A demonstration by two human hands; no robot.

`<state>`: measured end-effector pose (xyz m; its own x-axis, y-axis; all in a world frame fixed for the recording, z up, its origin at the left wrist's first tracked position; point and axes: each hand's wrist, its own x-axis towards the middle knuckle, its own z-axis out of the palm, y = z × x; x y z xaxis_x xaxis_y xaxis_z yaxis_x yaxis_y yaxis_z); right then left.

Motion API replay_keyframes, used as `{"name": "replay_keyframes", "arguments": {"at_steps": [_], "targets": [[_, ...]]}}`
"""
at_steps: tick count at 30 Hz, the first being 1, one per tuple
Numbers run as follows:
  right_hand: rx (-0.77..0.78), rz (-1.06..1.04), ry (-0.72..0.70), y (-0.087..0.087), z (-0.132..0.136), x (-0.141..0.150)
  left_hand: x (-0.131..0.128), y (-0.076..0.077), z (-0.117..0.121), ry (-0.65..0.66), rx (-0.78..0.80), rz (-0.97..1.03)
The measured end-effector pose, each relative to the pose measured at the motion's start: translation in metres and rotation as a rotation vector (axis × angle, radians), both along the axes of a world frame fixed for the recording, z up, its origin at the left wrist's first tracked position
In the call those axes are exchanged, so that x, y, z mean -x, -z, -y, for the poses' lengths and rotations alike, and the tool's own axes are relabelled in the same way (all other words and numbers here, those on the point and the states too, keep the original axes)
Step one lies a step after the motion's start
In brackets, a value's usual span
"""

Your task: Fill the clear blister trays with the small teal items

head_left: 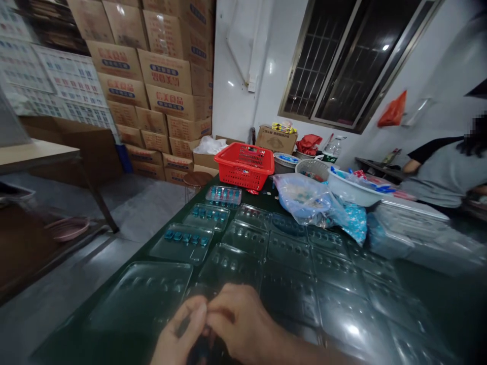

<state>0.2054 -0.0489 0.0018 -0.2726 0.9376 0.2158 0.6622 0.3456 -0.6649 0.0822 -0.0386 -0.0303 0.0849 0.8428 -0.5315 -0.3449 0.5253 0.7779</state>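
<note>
My left hand (177,332) and my right hand (241,319) meet low in the middle of the view, thumbs and fingertips pinched together. Whatever they hold is blurred and mostly hidden by the fingers. Around them, clear plastic blister trays (142,291) lie in rows on the dark green table (72,337). Ahead and to the left, one tray (175,251) carries a row of teal pieces (186,237). Behind it is another tray with teal pieces (210,213), then a fuller tray (223,196) with teal and pinkish pieces.
A red plastic basket (243,170) stands at the table's far end. To its right are a bag-lined bowl (304,200), a pale basin (353,187) and stacked clear trays (409,223). A person (443,170) is at the right. Cartons (167,73) rise behind; a stool (196,179) stands beyond the table.
</note>
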Motion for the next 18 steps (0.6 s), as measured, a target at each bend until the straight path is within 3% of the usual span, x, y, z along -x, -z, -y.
{"name": "replay_keyframes", "arguments": {"at_steps": [7, 10, 15, 18], "targets": [[0.049, -0.047, 0.052, 0.001, 0.015, 0.011, 0.01, 0.004, 0.022, 0.044, -0.215, -0.053], [0.118, -0.177, 0.07, 0.003, 0.017, 0.016, 0.017, 0.005, 0.028, 0.014, -0.233, -0.079], [0.322, -0.473, 0.047, 0.007, 0.013, 0.022, 0.026, 0.005, 0.032, 0.051, -0.22, 0.039], [0.348, -0.526, 0.047, 0.01, 0.009, 0.023, 0.028, 0.008, 0.032, 0.064, -0.212, 0.046]]}}
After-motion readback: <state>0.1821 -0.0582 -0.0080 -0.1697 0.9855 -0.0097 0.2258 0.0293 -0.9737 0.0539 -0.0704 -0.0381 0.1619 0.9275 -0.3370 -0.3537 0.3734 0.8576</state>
